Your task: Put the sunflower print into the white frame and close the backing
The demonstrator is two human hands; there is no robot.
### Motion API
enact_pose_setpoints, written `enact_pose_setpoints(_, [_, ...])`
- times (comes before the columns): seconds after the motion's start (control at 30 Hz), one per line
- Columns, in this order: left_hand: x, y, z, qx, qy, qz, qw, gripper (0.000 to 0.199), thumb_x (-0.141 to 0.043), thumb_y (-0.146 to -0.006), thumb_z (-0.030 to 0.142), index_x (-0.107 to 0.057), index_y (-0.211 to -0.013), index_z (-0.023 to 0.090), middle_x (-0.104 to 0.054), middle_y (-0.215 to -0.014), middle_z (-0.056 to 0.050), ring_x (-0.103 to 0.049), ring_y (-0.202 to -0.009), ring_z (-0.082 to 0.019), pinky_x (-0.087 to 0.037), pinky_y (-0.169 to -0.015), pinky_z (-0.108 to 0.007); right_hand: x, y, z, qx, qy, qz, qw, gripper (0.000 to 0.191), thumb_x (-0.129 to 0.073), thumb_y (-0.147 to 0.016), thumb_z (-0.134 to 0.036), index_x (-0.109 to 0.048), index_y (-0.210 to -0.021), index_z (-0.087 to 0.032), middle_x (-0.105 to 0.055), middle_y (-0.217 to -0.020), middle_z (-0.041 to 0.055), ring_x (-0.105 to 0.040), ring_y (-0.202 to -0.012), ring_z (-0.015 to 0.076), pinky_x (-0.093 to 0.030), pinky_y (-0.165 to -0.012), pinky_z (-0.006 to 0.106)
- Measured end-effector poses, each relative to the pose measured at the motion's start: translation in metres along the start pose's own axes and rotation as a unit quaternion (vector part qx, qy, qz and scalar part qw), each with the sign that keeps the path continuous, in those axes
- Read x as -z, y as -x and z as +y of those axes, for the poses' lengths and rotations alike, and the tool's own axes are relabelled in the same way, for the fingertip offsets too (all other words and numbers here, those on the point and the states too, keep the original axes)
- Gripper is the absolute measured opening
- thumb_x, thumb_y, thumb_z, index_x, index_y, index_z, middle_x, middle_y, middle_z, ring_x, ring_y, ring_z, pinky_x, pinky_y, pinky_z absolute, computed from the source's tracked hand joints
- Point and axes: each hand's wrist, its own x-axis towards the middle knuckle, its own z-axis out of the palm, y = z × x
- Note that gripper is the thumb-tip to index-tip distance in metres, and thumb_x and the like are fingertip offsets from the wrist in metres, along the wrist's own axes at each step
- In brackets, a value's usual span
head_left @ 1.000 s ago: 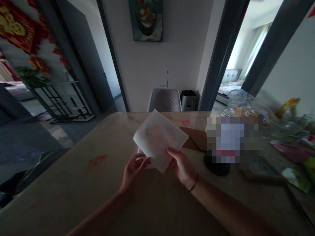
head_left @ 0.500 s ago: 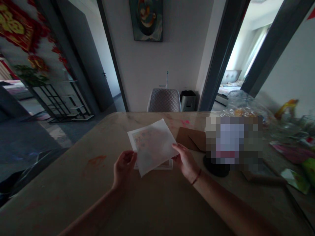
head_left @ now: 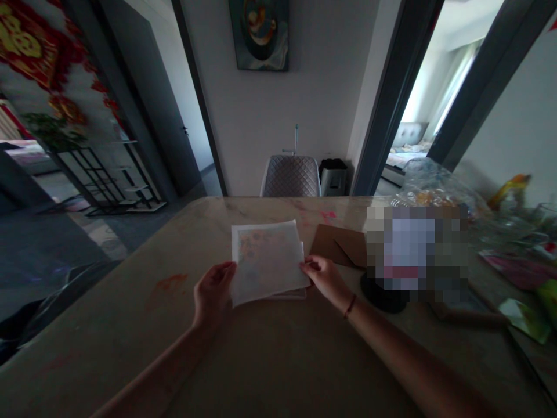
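1. The table [head_left: 270,360] has a bin [head_left: 334,181] standing beyond its far edge, black on top, contents hidden.
2. Near that edge, well to the right, a clear bag [head_left: 422,174] holds orange-brown things too blurred to name.
3. The sheet [head_left: 265,258], askew half a second ago, now sits nearly square to the far edge, over a pale piece [head_left: 290,295].
4. The envelope [head_left: 337,244] lies just right; contents hidden.
5. Left hand [head_left: 213,290]: curled, pinching the sheet's left edge.
6. Right hand [head_left: 324,278]: nearly closed, pinching its right edge.
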Motion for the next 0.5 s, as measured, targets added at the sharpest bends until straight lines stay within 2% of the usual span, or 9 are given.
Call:
enact_pose_setpoints(0.1, [0.000, -0.002, -0.004, -0.004, -0.009, -0.025, 1.000, 0.037, -0.062, -0.063, 0.047, -0.062, -0.081, 0.015, -0.066, -0.072, -0.004, -0.060, -0.061, -0.013, -0.045, -0.053, -0.021, 0.003, -0.001, 0.002, 0.009, -0.041, 0.017, 0.999, 0.023, -0.063, -0.062, -0.040, -0.063, -0.070, -0.019, -0.061, -0.060, 0.0005, -0.053, -0.054, 0.0146, -0.039, -0.047, 0.025])
enact_pose_setpoints(0.2, [0.000, -0.004, -0.007, -0.021, -0.026, -0.046, 0.998, 0.032, -0.058, -0.067, 0.042, -0.059, -0.085, 0.016, -0.068, -0.080, -0.006, -0.063, -0.071, -0.016, -0.047, -0.060, -0.024, 0.007, -0.004, 0.004, -0.014, -0.101, 0.050, 0.994, 0.026, -0.066, -0.059, -0.043, -0.064, -0.070, -0.019, -0.061, -0.061, 0.0000, -0.052, -0.055, 0.0148, -0.040, -0.045, 0.025])
enact_pose_setpoints(0.27, [0.001, -0.004, -0.009, -0.045, -0.075, -0.074, 0.993, 0.029, -0.056, -0.068, 0.038, -0.059, -0.086, 0.016, -0.068, -0.083, -0.006, -0.063, -0.075, -0.017, -0.047, -0.063, -0.025, 0.010, -0.005, 0.006, -0.032, -0.134, 0.071, 0.988, 0.028, -0.067, -0.058, -0.044, -0.064, -0.072, -0.019, -0.062, -0.063, 0.0002, -0.053, -0.057, 0.0149, -0.042, -0.044, 0.025])
enact_pose_setpoints(0.4, [0.003, 0.001, -0.009, -0.064, -0.246, -0.127, 0.959, 0.026, -0.049, -0.073, 0.031, -0.059, -0.093, 0.019, -0.067, -0.077, -0.003, -0.063, -0.069, -0.018, -0.045, -0.059, -0.025, 0.015, -0.009, 0.011, -0.038, -0.155, 0.095, 0.983, 0.028, -0.068, -0.057, -0.043, -0.065, -0.071, -0.020, -0.061, -0.066, -0.0003, -0.052, -0.056, 0.0131, -0.042, -0.043, 0.023])
enact_pose_setpoints(0.5, [0.004, 0.006, -0.003, -0.077, -0.329, -0.147, 0.930, 0.028, -0.044, -0.074, 0.025, -0.058, -0.098, 0.021, -0.067, -0.080, -0.003, -0.063, -0.070, -0.018, -0.044, -0.060, -0.026, 0.017, -0.011, 0.016, -0.035, -0.162, 0.102, 0.981, 0.027, -0.067, -0.058, -0.043, -0.064, -0.071, -0.019, -0.061, -0.065, -0.0013, -0.049, -0.053, 0.0111, -0.041, -0.043, 0.023])
